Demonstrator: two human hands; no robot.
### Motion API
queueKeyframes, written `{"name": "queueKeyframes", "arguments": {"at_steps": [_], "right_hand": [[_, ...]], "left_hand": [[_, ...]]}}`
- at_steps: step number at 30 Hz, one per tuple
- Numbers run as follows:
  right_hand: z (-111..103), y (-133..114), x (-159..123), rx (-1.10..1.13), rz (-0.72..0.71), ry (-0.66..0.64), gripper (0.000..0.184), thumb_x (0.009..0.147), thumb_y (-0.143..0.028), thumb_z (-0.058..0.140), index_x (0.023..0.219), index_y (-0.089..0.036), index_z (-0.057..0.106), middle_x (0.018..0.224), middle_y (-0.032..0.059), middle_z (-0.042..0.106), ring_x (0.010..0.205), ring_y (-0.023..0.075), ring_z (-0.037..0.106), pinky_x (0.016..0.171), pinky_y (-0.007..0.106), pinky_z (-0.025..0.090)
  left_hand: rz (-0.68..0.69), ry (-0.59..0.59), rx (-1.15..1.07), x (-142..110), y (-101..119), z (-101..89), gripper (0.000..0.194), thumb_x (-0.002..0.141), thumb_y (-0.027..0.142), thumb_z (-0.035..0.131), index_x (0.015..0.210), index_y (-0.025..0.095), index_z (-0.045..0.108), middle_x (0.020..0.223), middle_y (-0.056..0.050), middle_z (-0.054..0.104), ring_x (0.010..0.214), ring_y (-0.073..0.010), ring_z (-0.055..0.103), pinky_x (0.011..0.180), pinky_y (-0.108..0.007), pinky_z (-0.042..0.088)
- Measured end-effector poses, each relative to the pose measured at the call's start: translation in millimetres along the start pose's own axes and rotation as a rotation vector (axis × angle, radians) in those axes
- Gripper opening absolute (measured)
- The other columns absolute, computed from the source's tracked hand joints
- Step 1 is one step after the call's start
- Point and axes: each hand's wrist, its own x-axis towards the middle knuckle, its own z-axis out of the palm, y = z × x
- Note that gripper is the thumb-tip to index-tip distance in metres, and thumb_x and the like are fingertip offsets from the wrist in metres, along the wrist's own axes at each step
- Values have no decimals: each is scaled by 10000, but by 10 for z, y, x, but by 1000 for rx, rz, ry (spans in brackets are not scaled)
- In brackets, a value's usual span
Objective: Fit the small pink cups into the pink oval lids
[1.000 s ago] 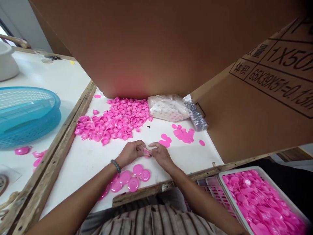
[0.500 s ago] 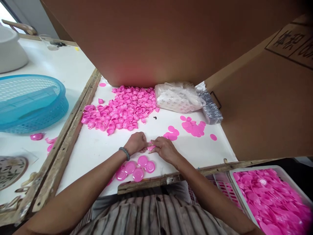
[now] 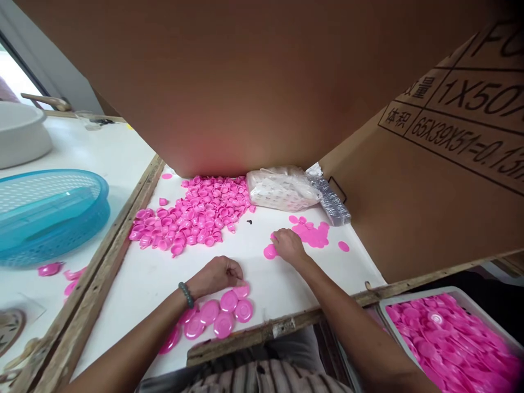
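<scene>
My left hand [image 3: 219, 274], with a beaded bracelet on the wrist, pinches the edge of a small pink toy saucer [image 3: 242, 290] at the far end of a cluster of glossy pink saucers [image 3: 224, 324]. To its right, my right hand [image 3: 289, 245] has curled fingers over a few thin, flat pink discs [image 3: 271, 251]. A bit of pink shows at its fingertips, which are partly hidden by the hand. Beyond both hands lies a heap of tiny pink toy cups [image 3: 200, 213].
More flat discs [image 3: 313, 234] lie right of my right hand. A plastic-wrapped packet [image 3: 282, 191] rests against the tall cardboard box [image 3: 245, 98]. A blue basket [image 3: 82, 218] stands left past a wooden strip [image 3: 118, 256]. A tub [image 3: 388, 322] of pink pieces sits lower right.
My hands have parted from holding a pink piece together. The left moved down to the saucers, where another now lies; the right moved to the flat discs. The camera view tilted.
</scene>
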Motion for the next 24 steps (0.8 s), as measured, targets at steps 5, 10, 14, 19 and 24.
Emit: {"name": "queueKeyframes", "arguments": {"at_steps": [5,10,14,19,24], "right_hand": [[5,-307,74,15,-230,-45,220,849,-181,481,776,-179,688,858,66,661,828,190,576,647,273,359],[-3,-660,187,310,-264,43,250,890,-313,497,762,-196,677,807,39,657,759,155,578,649,251,363],[41,-917,558,483,-46,172,244,844,-375,577,727,-173,648,732,30,624,667,141,543,610,248,357],[166,-883,607,571,-237,179,166,802,-209,646,644,-156,637,831,28,610,749,120,537,695,230,402],[184,-536,57,345,-517,289,204,869,-134,514,732,-165,662,845,54,630,817,170,502,662,270,415]], "left_hand": [[-8,345,226,85,-66,-38,187,739,323,653,798,146,654,737,-29,630,680,-149,546,632,-246,386],[45,512,296,169,-221,-28,364,696,253,724,1023,152,599,928,-54,606,680,-134,558,675,-262,417],[80,505,297,226,-238,-25,407,697,276,730,1059,150,591,992,-67,589,667,-125,562,675,-264,441],[100,510,286,290,-257,9,390,680,255,741,1031,169,594,890,-36,623,694,-148,577,661,-261,445],[131,539,197,293,-334,50,389,698,209,715,1050,185,550,891,-21,638,706,-137,594,640,-235,450]]}}
